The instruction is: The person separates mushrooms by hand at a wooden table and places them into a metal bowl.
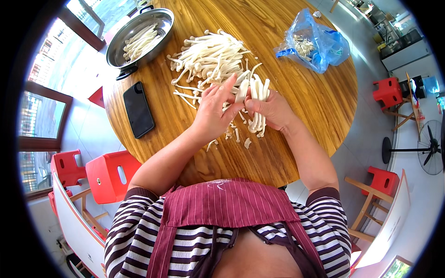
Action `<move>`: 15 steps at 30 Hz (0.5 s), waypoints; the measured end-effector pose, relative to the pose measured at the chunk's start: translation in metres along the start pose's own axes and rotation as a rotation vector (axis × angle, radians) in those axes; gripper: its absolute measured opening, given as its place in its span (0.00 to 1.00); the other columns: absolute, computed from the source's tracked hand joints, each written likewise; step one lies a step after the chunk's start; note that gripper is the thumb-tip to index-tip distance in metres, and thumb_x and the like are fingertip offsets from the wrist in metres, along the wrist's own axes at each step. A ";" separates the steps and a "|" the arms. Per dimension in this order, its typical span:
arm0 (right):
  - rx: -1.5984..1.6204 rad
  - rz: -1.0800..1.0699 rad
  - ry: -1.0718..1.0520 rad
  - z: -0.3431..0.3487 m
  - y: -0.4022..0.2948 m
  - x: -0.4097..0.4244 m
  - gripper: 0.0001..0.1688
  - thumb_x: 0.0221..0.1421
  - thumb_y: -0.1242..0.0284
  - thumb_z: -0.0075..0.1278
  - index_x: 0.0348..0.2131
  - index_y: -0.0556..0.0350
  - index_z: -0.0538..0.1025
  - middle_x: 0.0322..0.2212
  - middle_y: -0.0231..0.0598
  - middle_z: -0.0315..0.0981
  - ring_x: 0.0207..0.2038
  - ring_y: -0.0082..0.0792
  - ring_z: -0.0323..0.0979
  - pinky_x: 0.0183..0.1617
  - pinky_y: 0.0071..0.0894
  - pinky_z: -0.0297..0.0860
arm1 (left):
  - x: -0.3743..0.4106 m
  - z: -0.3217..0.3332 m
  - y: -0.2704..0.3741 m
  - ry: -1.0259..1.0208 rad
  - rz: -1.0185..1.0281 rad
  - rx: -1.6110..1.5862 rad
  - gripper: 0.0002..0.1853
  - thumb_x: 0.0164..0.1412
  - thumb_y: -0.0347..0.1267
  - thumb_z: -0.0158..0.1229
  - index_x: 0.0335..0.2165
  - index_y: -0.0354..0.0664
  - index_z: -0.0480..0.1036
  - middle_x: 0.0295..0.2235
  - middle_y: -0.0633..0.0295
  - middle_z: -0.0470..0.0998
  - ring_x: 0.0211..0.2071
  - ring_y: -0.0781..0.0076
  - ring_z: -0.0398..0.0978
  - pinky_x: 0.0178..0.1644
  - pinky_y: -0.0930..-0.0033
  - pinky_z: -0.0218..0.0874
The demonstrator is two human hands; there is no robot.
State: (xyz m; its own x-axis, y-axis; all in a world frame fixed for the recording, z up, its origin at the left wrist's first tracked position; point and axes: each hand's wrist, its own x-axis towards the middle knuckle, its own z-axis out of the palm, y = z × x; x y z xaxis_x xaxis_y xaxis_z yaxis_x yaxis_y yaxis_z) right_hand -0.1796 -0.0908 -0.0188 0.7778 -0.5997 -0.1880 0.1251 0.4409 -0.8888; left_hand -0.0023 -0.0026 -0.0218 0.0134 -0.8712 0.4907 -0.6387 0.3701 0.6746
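Note:
My right hand (274,110) grips a small bunch of long white mushrooms (258,100), its thumb across the stems. Close beside it, my left hand (215,109) has its thumb and fingers around a thick pale mushroom stem (242,91), the index finger stretched out. Just beyond both hands lies a large heap of white mushrooms (212,55) with small round caps, partly hidden by my left hand. Broken mushroom bits (237,135) are scattered on the table below my hands.
On the round wooden table (313,132) stand a steel pan (162,21) holding mushrooms (142,41) and a blue plastic bag (323,52) with mushroom scraps (303,47). A black smartphone (138,109) lies left. Red stools (107,177) and a floor fan (431,147) stand around.

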 end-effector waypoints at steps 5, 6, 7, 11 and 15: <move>0.000 -0.019 -0.025 0.006 0.000 -0.001 0.21 0.50 0.67 0.60 0.42 0.55 0.73 0.31 0.27 0.73 0.31 0.19 0.70 0.32 0.20 0.68 | -0.001 0.001 0.005 -0.081 -0.053 -0.037 0.32 0.52 0.31 0.61 0.56 0.39 0.61 0.27 0.64 0.76 0.38 0.64 0.71 0.53 0.60 0.52; 0.000 -0.022 -0.020 0.006 -0.001 -0.001 0.21 0.50 0.67 0.60 0.42 0.55 0.73 0.31 0.28 0.73 0.32 0.20 0.70 0.33 0.20 0.68 | 0.000 -0.001 0.005 -0.081 -0.031 0.011 0.30 0.53 0.32 0.61 0.54 0.40 0.63 0.28 0.64 0.76 0.39 0.63 0.71 0.53 0.60 0.52; 0.000 -0.024 -0.015 0.005 -0.002 -0.002 0.20 0.50 0.67 0.59 0.42 0.55 0.73 0.32 0.28 0.73 0.33 0.20 0.70 0.33 0.21 0.69 | 0.002 -0.004 0.003 -0.082 -0.009 0.058 0.27 0.53 0.33 0.61 0.52 0.41 0.65 0.30 0.63 0.76 0.39 0.62 0.70 0.52 0.59 0.52; 0.029 -0.024 0.060 -0.007 0.005 0.001 0.20 0.51 0.68 0.58 0.43 0.55 0.73 0.33 0.30 0.73 0.34 0.20 0.70 0.35 0.24 0.71 | 0.006 -0.005 -0.005 0.059 0.022 0.345 0.18 0.53 0.35 0.59 0.44 0.44 0.72 0.36 0.61 0.75 0.43 0.59 0.68 0.52 0.58 0.51; 0.101 0.002 0.055 -0.004 -0.002 0.001 0.15 0.54 0.67 0.54 0.39 0.58 0.73 0.30 0.35 0.74 0.32 0.24 0.72 0.35 0.27 0.73 | 0.007 -0.004 -0.016 0.054 -0.088 0.479 0.15 0.50 0.32 0.60 0.39 0.49 0.75 0.44 0.64 0.69 0.50 0.59 0.61 0.55 0.51 0.45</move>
State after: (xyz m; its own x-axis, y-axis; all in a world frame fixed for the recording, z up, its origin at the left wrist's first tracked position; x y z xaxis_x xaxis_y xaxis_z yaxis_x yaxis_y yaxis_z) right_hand -0.1812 -0.0950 -0.0190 0.7437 -0.6332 -0.2144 0.1877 0.5055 -0.8421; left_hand 0.0114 -0.0135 -0.0267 0.1148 -0.8697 0.4801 -0.9153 0.0951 0.3913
